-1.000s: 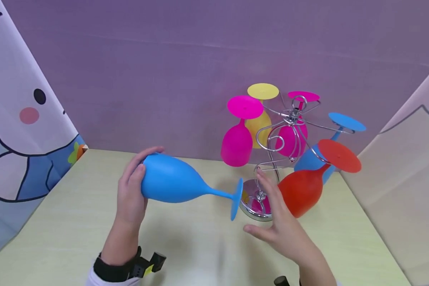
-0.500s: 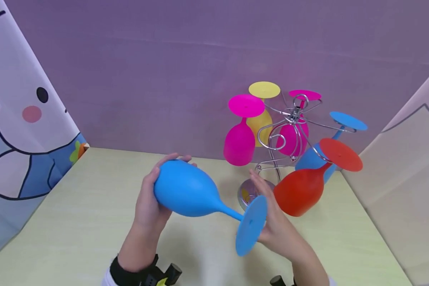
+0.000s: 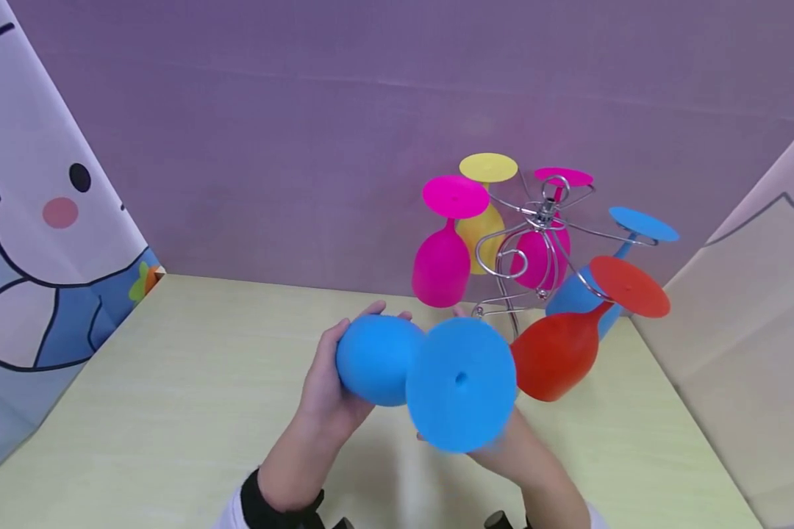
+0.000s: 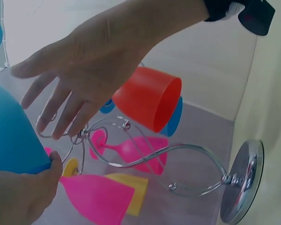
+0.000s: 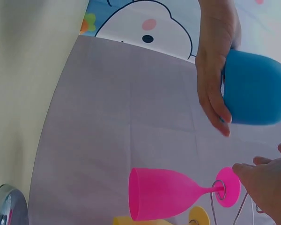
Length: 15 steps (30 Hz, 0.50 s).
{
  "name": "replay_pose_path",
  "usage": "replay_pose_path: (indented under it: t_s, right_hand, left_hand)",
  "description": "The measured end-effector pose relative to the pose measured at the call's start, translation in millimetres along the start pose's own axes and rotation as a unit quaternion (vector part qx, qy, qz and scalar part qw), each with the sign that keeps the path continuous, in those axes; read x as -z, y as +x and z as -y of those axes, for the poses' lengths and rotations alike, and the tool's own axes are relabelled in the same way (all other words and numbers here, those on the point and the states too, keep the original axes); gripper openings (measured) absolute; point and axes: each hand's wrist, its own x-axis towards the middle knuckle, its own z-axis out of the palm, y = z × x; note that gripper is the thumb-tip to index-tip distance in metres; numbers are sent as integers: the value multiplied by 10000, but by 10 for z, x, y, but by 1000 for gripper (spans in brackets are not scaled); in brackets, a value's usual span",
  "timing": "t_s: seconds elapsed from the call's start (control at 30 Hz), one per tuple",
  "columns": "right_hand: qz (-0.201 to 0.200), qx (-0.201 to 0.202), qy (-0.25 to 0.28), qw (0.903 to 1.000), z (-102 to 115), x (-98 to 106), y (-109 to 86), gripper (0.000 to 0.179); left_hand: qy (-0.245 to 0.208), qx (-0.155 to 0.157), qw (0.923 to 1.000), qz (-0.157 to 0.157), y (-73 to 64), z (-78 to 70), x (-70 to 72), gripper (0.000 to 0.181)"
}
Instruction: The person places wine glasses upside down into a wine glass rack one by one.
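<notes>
A blue plastic goblet (image 3: pixel 380 361) is held above the table, its round foot turned toward the head camera. My left hand (image 3: pixel 331 393) grips the bowl near the rim, as the right wrist view also shows at the goblet's bowl (image 5: pixel 255 89). Behind the foot is my right hand (image 3: pixel 512 452), partly hidden in the head view. The left wrist view shows that right hand (image 4: pixel 91 70) with fingers stretched out beside the goblet. A red goblet (image 3: pixel 556 356) hangs upside down and tilted on the wire rack (image 3: pixel 544 214), just right of my right hand.
Pink goblets (image 3: pixel 442 266), a yellow goblet (image 3: pixel 490 167) and another blue goblet (image 3: pixel 643 223) hang by their feet on the rack. Its round chrome base (image 4: pixel 243 183) stands on the pale table (image 3: pixel 192 411). A purple backdrop (image 3: pixel 271 147) rises behind, with printed side panels.
My left hand has carried the blue goblet rightward and turned its foot toward the head camera. The foot now covers much of my right hand, which has shifted slightly left.
</notes>
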Motion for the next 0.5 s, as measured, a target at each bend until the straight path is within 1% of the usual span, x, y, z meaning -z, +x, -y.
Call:
replay_pose_path:
  t_s: [0.07,0.13,0.2,0.3,0.37,0.43,0.5]
  right_hand:
    - [-89,110,129,9998,31,-41,43,64]
    - [-265,273,61,9993,68,-77,88,82]
    - [-519,497,-231,9971,102,-99,136,82]
    - [-867,618,-650,9922,142,-122,198,87]
    - [-951,636,-678,9911,160,-132,234,92]
    - [-933,653,-647,9914,169,-144,264,96]
    - [-891,641,-557,9924,173,-157,287,98]
  left_hand:
    - [-215,199,9996,-22,11,37,3,45]
    - [-323,368,9988,-97,26,75,8,46]
    - [-316,513,9979,-257,47,114,14,48]
    - [-266,695,9953,-628,100,165,18,53]
    - [-270,786,9931,-833,134,194,22,57]
    - [-358,861,9908,-977,165,216,26,61]
    - [-448,904,9903,-956,187,237,32,62]
